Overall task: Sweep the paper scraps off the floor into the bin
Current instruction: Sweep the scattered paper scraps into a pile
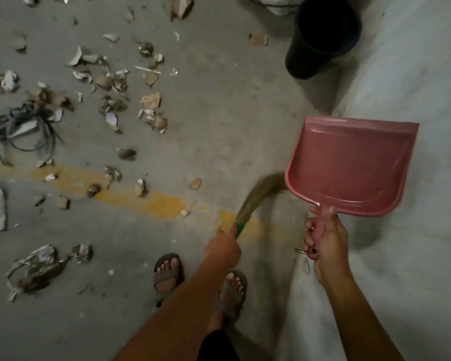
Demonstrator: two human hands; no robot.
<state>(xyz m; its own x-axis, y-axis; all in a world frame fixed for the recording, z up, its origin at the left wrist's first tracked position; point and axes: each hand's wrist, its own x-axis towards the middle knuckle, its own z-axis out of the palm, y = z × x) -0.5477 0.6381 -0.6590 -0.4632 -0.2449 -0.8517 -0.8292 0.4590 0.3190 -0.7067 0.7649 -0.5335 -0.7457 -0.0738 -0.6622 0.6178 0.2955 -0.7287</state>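
I see a glossy pink plastic dustpan (349, 165), smooth with streaks of shine. The broom (261, 194) looks like soft straw fibre with a green plastic collar. The floor (219, 113) is matt, rough concrete; torn paper scraps (150, 100) look crumpled. The bin (323, 37) is dull black plastic.
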